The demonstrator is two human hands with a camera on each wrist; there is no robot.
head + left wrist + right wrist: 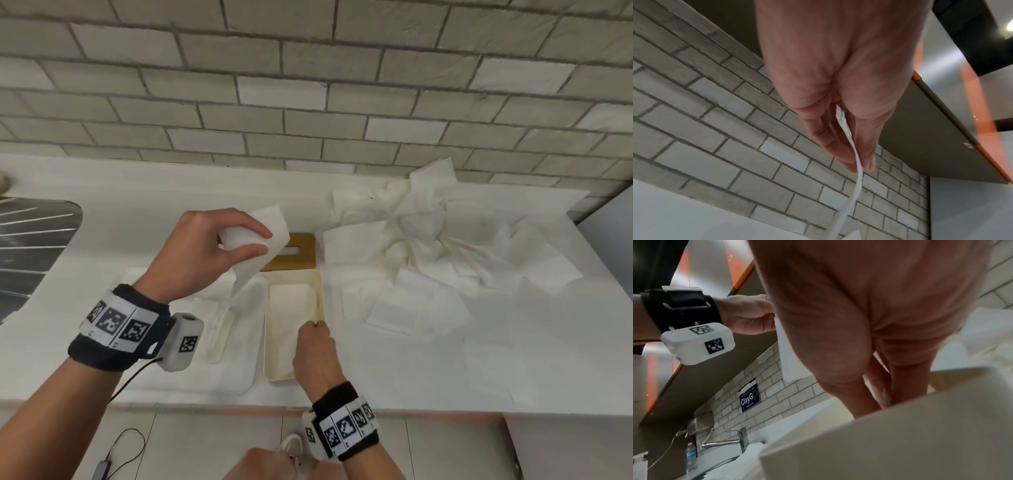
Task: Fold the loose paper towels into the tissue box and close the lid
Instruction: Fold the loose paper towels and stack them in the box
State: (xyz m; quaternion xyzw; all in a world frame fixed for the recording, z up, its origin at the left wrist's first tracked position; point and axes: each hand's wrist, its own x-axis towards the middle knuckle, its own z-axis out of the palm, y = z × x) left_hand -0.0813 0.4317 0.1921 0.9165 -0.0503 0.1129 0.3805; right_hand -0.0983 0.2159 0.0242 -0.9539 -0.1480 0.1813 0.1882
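My left hand [265, 243] pinches a folded white paper towel [274, 222] between thumb and fingers, raised above the counter just behind and left of the box. In the left wrist view the towel [857, 186] hangs edge-on from the left hand [860, 167]. The cream tissue box [266, 342] lies open with folded towels [291, 305] stacked inside. My right hand [313, 325] reaches down into the box near its right wall. In the right wrist view the box wall [900, 443] hides the tips of the right hand [884, 395]. The wooden lid [303, 251] lies behind the box.
A big heap of loose paper towels [428, 233] covers the back right of the counter, with flat sheets [411, 308] in front of it. A white tray [191, 359] sits left of the box. A steel sink [34, 233] with a faucet [725, 442] is at far left.
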